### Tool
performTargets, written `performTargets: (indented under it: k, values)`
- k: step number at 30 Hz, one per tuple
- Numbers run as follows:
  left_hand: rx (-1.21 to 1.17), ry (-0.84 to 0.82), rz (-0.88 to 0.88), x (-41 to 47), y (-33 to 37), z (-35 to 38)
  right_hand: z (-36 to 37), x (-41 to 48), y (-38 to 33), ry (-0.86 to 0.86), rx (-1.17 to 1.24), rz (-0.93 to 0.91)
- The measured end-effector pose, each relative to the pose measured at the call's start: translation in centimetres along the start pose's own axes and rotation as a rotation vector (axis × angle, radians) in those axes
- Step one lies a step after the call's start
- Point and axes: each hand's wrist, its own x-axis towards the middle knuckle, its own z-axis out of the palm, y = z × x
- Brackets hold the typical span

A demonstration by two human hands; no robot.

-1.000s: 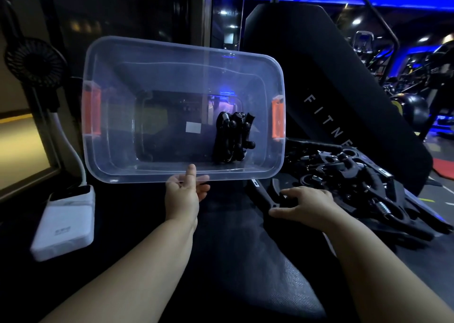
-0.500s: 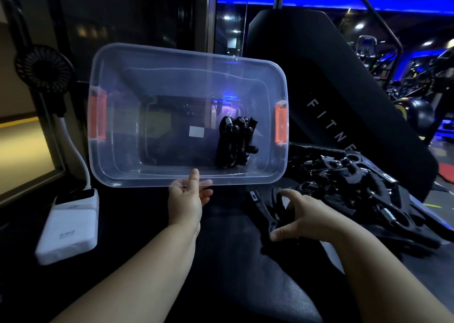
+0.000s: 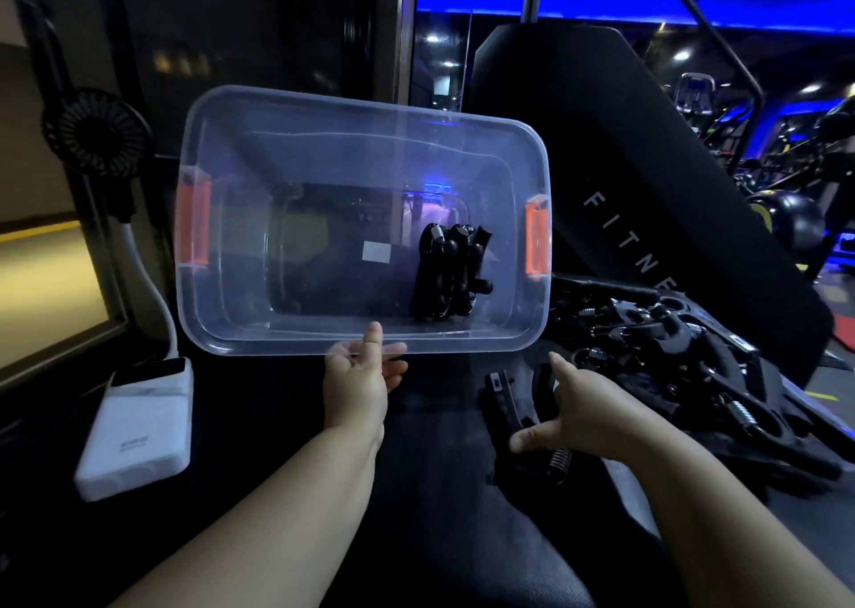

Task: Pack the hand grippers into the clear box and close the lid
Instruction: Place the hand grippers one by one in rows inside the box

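The clear box (image 3: pixel 240 320) with orange side latches is tilted up with its opening toward me. My left hand (image 3: pixel 358 378) grips its near rim at the middle. A few black hand grippers (image 3: pixel 451 277) lie inside against the right part of its bottom. My right hand (image 3: pixel 587 411) is closed on one black hand gripper (image 3: pixel 506 406) with a steel spring, lifted just off the black bench pad. A heap of several more black hand grippers (image 3: pixel 684 353) lies to the right. No lid is in view.
A white power bank (image 3: pixel 139 427) lies at the left on the black pad, with a white cable running up to a small black fan (image 3: pixel 95 133). An upright black bench backrest (image 3: pixel 624 168) stands behind the heap. Gym machines fill the far right.
My right hand has closed on one hand gripper at the left edge of the heap and drawn it toward me. My left hand keeps holding the tilted box.
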Motion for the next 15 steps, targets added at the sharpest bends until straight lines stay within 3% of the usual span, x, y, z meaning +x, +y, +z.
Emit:
performTargets:
  k: [6,15]
  values:
    - [0.007,0.000,-0.002,0.11,-0.06,-0.01,0.07,0.10,-0.03,0.040,-0.020,-0.015]
    - [0.002,0.007,-0.014,0.11,-0.02,0.01,-0.04,0.33,0.56,-0.004,0.237,-0.025]
